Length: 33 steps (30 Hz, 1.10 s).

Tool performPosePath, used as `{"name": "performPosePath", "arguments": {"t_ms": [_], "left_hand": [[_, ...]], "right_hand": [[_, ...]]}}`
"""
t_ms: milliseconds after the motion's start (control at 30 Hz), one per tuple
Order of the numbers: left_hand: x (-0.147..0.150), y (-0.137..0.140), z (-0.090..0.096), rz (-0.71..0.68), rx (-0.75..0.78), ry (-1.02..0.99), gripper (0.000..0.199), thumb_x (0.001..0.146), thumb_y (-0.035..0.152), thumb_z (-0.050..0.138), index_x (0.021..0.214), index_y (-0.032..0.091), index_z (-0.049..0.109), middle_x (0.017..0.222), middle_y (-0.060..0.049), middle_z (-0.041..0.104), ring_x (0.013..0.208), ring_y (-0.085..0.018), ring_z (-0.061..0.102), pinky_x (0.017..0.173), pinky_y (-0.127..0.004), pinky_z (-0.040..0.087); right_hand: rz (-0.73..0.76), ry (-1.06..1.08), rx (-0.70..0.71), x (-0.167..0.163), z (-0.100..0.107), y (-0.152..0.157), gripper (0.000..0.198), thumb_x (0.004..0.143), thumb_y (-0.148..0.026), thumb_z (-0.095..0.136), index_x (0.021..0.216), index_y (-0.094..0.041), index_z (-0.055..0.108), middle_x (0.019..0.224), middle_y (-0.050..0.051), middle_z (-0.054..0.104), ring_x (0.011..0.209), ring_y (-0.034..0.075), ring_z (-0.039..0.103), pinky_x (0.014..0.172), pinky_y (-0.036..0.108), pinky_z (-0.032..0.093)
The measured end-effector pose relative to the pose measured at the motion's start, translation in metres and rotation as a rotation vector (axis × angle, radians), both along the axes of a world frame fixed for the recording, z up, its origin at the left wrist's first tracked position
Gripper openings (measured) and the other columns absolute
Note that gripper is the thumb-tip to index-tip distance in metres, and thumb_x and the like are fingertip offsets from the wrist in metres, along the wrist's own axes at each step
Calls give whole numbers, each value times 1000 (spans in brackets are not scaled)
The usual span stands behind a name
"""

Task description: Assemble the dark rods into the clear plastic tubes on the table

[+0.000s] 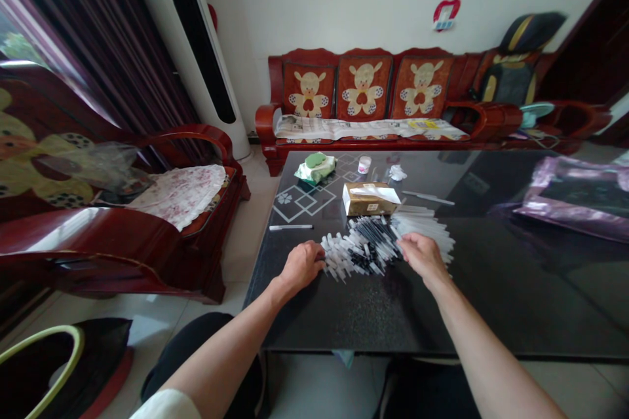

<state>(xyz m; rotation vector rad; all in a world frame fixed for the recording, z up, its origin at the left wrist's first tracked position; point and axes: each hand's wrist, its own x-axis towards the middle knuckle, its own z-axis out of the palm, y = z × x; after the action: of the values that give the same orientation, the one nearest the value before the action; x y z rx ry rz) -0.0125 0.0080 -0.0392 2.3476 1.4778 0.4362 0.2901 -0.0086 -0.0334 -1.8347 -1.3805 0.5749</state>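
Observation:
My left hand (303,265) rests at the left edge of a pile of whitish pen caps (339,254), its fingers curled and touching the pile. Whether a cap sits between those fingertips I cannot make out. With thumb and fingers together, my right hand (421,256) pinches a pale pen barrel (396,232), which points up and left. Between the hands lie thin dark pen refills (371,232) with black parts among them. Clear pen barrels (432,226) are heaped behind and beside my right hand. One whole pen (291,227) lies apart at the left, and pens (428,198) lie farther back.
A tissue box (371,200) stands just behind the refills on the dark glossy table (339,321). Farther back are a green wipes pack (316,169), a small white cup (364,165) and a crumpled tissue (397,173). Purple plastic wrapping (580,200) lies at the right.

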Motion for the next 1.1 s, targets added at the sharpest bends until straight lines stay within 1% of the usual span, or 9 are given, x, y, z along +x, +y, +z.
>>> {"name": "performPosePath", "arguments": {"t_ms": [133, 233, 400, 533, 667, 733, 800, 900, 1100], "left_hand": [[1, 0, 2, 15, 36, -46, 15, 77, 19, 61, 90, 19, 69, 86, -4, 66, 76, -17, 62, 71, -25, 43], [1, 0, 2, 16, 54, -84, 14, 78, 19, 60, 90, 20, 68, 85, -3, 65, 75, -15, 62, 70, -24, 43], [2, 1, 3, 21, 81, -171, 14, 78, 18, 62, 89, 19, 69, 83, -3, 65, 72, -14, 60, 69, -24, 44], [4, 1, 8, 47, 28, -377, 14, 78, 18, 61, 87, 17, 71, 81, -4, 66, 70, -14, 60, 68, -25, 45], [10, 1, 13, 97, -315, -804, 20, 78, 27, 64, 91, 14, 69, 69, -3, 65, 61, -14, 61, 61, -26, 48], [12, 1, 14, 113, -490, -1039, 32, 74, 33, 69, 97, 12, 66, 70, -4, 65, 61, -14, 62, 59, -26, 51], [12, 1, 16, 117, -592, -1191, 39, 71, 38, 74, 98, 11, 65, 75, -5, 67, 63, -14, 63, 60, -26, 52], [10, 0, 17, 124, -652, -1276, 38, 68, 41, 76, 88, 11, 65, 76, -6, 67, 61, -12, 62, 58, -24, 52], [7, 0, 21, 177, -638, -1302, 34, 66, 39, 78, 76, 11, 63, 67, -4, 66, 56, -12, 62, 54, -23, 52]], "right_hand": [[96, -325, -118, -9, -7, 4, 17, 72, -34, 58, 66, -19, 63, 61, 3, 64, 62, 18, 60, 54, 24, 36], [117, -498, -184, -17, -10, 4, 14, 73, -32, 59, 68, -20, 63, 70, 6, 67, 69, 20, 62, 55, 25, 34], [143, -536, -202, -18, -12, 6, 14, 75, -27, 57, 65, -20, 60, 69, 7, 67, 69, 20, 61, 54, 25, 32], [138, -338, -133, -16, -10, 5, 14, 74, -27, 57, 64, -18, 59, 60, 4, 61, 61, 17, 57, 54, 25, 33], [310, 116, -132, -26, -1, -10, 20, 75, -36, 60, 71, -16, 61, 48, -3, 50, 45, 11, 45, 47, 22, 31], [416, 239, -147, -36, 5, -19, 21, 75, -36, 61, 73, -15, 61, 47, -5, 48, 43, 9, 42, 45, 21, 29], [487, 284, -155, -45, 10, -27, 20, 75, -35, 62, 72, -15, 61, 47, -5, 48, 43, 8, 41, 44, 20, 28], [527, 277, -157, -54, 14, -31, 18, 75, -32, 63, 70, -15, 61, 47, -5, 48, 43, 7, 40, 44, 20, 27], [517, 295, -170, -60, 9, -28, 19, 73, -32, 66, 68, -15, 61, 45, -5, 49, 42, 7, 42, 42, 18, 29]]}}
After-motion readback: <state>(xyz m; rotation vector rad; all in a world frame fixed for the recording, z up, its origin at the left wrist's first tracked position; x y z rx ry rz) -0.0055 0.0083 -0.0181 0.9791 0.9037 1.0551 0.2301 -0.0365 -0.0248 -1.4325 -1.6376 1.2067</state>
